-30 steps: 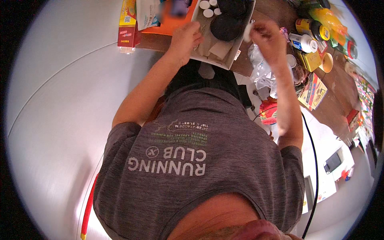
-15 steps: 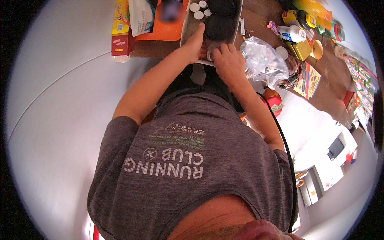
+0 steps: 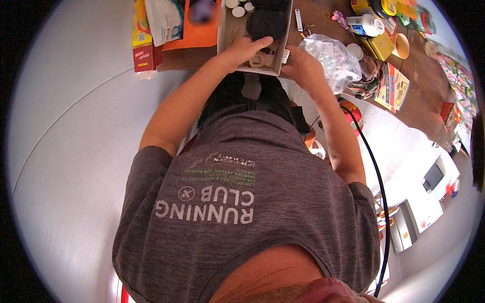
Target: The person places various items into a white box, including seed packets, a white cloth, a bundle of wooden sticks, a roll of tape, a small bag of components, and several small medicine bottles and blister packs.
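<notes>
The left hand (image 3: 243,52) is hanging over the near end of an open, oblong white cardboard box (image 3: 284,35), its thumb stretching toward the box's right wall. Good handling here is probably depending on keeping that wrist low and the fingers light, since loose small pieces are lying close together and a broad sweep could be scattering them. The right hand (image 3: 306,68) is hovering just outside the right wall; it would be serving well by steadying that wall, as thin card is likely flexing under a sideways push.

As for the grip, the left fingers are bending down into the box, and what they are closing on, if anything, is being hidden by the hand; I cannot tell. The right fingers are curling beside a small white tag (image 3: 286,55), and whether they are pinching it is not showing clearly.

Just below the left hand, a pale, round, ring-like piece (image 3: 256,61) is lying inside the box's near end, its centre looking darker than its rim. Farther in, a large, flat, round black piece (image 3: 266,24) is looking matt, and small, round white caps (image 3: 238,11) are sitting to its left. The box itself is resting on a brown wooden surface (image 3: 423,86).
</notes>
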Tool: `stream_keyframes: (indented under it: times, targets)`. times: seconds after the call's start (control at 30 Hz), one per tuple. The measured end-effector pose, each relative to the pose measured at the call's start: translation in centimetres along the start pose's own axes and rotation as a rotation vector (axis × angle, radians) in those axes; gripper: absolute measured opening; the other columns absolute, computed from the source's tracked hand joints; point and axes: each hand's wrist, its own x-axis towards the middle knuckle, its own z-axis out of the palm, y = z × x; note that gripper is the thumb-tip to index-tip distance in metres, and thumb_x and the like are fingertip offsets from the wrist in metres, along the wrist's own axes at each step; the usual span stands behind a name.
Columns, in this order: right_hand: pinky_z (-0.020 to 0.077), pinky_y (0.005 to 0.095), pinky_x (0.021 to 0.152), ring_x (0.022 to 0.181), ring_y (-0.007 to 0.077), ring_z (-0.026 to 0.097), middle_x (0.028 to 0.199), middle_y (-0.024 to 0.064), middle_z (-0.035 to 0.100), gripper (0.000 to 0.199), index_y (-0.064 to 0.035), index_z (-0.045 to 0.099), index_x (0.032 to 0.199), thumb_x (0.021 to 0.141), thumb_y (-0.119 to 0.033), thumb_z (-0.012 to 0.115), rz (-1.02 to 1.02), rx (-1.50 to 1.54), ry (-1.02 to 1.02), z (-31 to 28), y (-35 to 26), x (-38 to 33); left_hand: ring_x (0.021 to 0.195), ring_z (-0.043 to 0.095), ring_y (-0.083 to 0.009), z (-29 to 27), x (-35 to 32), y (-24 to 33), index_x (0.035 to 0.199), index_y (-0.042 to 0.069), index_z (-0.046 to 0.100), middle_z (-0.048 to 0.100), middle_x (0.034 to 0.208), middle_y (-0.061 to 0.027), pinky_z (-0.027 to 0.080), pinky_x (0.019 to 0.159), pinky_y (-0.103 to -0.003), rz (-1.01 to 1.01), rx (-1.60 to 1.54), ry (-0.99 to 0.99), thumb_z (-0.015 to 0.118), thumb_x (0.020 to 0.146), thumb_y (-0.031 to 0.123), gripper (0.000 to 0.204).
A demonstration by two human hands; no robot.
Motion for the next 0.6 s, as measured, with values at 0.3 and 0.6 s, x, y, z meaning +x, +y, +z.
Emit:
stream_keyframes:
  times: [0.3,0.6]
  targets:
    - [0.0586,0.0432,0.073,0.087,0.0316,0.071,0.106,0.0145,0.070,0.043,-0.0034,0.060,0.122,0.085,-0.018,0.075,0.034,0.514,0.125,1.1,2.2,-0.7,0.110,0.065,-0.0252,-0.2,-1.6,-1.4,0.130,-0.006,0.062,0.069,0.119,-0.0196,0.049,0.095,-0.038,0.192,0.123,0.128,0.068,0.093,0.046,0.064]
    - [0.0516,0.0264,0.078,0.086,0.0121,0.064,0.095,0.0050,0.070,0.044,0.0029,0.065,0.118,0.085,-0.021,0.082,0.264,1.246,-0.114,-3.2,-0.5,-2.5,0.092,0.066,-0.0233,3.1,-7.8,2.8,0.137,0.003,0.058,0.068,0.107,-0.0155,0.054,0.084,-0.036,0.481,0.387,0.246,0.075,0.088,0.026,0.056]
